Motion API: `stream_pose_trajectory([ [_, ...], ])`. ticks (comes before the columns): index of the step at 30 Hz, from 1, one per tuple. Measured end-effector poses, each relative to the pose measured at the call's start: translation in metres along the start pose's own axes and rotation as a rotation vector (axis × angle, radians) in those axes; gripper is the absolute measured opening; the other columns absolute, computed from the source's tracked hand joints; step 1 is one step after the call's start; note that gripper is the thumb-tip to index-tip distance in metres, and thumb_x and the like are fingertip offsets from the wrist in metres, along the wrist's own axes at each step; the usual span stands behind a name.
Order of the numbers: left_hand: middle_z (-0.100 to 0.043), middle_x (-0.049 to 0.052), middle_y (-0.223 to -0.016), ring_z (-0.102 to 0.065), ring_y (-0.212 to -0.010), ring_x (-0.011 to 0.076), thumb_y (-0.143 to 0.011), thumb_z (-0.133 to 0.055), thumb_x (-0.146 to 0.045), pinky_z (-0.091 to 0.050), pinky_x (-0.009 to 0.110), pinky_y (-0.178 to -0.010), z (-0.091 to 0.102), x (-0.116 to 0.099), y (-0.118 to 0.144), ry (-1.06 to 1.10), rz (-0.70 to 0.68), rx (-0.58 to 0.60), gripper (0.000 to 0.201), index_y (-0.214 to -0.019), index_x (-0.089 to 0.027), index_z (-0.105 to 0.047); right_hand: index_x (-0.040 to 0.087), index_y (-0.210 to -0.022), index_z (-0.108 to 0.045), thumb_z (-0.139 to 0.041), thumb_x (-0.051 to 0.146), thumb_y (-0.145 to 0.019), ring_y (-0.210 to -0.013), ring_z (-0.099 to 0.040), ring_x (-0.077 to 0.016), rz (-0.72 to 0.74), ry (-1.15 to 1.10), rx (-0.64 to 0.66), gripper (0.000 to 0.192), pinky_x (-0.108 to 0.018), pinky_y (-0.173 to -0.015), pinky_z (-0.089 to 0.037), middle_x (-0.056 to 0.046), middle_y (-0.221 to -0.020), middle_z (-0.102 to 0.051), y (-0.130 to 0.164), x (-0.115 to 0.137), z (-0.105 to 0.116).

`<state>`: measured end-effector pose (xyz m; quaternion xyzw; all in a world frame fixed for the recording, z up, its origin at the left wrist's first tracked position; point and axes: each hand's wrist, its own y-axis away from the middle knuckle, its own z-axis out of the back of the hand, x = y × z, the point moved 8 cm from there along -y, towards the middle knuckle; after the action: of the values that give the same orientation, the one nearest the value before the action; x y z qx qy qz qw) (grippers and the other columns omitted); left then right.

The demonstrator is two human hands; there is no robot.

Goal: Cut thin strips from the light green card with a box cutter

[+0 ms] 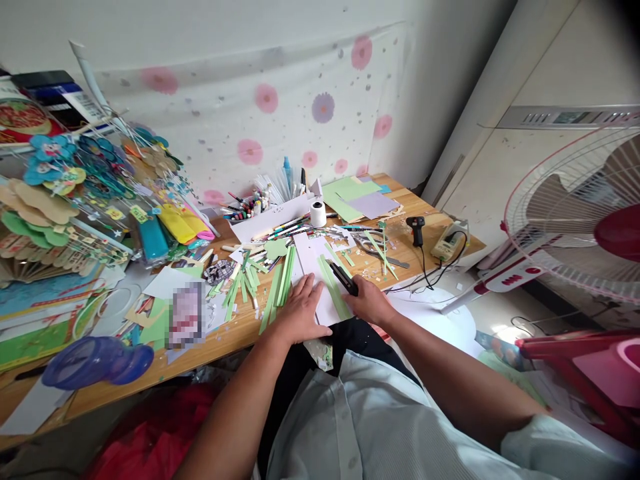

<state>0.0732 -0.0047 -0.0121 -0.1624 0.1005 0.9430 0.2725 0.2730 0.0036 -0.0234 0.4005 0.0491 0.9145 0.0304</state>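
Note:
My left hand [299, 308] lies flat, fingers spread, on a long white card [308, 251] at the front edge of the wooden table. In my right hand [370, 301] is a black utility knife [342, 275], its tip pointing away from me and to the left. Under the knife, a light green paper strip [336, 293] lies on white material; whether the blade touches it cannot be made out. Beside my left hand, several cut green strips [285, 277] lie lengthwise. More short green strips [243, 285] are scattered farther left.
A white bottle [318, 215], pens [255, 203] and coloured paper sheets [357, 197] occupy the back. To the right are scissors [373, 248], a black glue gun [416, 230] with a cord, and a power strip [449, 241]. A fan [575, 220] stands beyond the table. A blue-purple container [97, 362] sits left.

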Motion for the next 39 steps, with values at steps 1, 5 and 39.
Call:
stream_pose_trajectory([
  [1,-0.014,0.02,-0.185,-0.007,-0.173,0.0392,-0.066,-0.096,-0.053,-0.019,0.057,-0.139,0.0,-0.0002,0.0001,-0.005,0.003,0.004,0.123,-0.17,-0.023,-0.036,0.024,-0.092,-0.055,-0.075,0.025,-0.09,-0.074,-0.062,-0.0188,0.0,-0.004,0.0,0.02,-0.027,-0.066,-0.036,0.001,-0.079,-0.065,0.0,0.0003,0.0002],
  [5,-0.013,0.021,-0.185,-0.006,-0.173,0.0379,-0.067,-0.096,-0.053,-0.019,0.056,-0.139,0.0001,-0.0002,0.0009,-0.025,0.023,0.019,0.123,-0.17,-0.021,-0.036,0.024,-0.09,-0.053,-0.074,0.023,-0.089,-0.073,-0.061,-0.0185,-0.004,-0.001,0.001,0.021,-0.027,-0.065,-0.036,0.001,-0.078,-0.064,0.0004,0.0013,0.001],
  [39,-0.009,0.025,-0.184,-0.002,-0.173,0.0397,-0.065,-0.097,-0.047,-0.008,0.062,-0.139,0.0,-0.0062,0.0044,0.028,0.093,0.052,0.126,-0.171,-0.017,-0.036,0.023,-0.091,-0.051,-0.07,0.018,-0.092,-0.067,-0.06,-0.0158,-0.014,-0.065,0.046,0.019,-0.026,-0.065,-0.037,0.003,-0.074,-0.062,0.0009,-0.0018,-0.0049],
])
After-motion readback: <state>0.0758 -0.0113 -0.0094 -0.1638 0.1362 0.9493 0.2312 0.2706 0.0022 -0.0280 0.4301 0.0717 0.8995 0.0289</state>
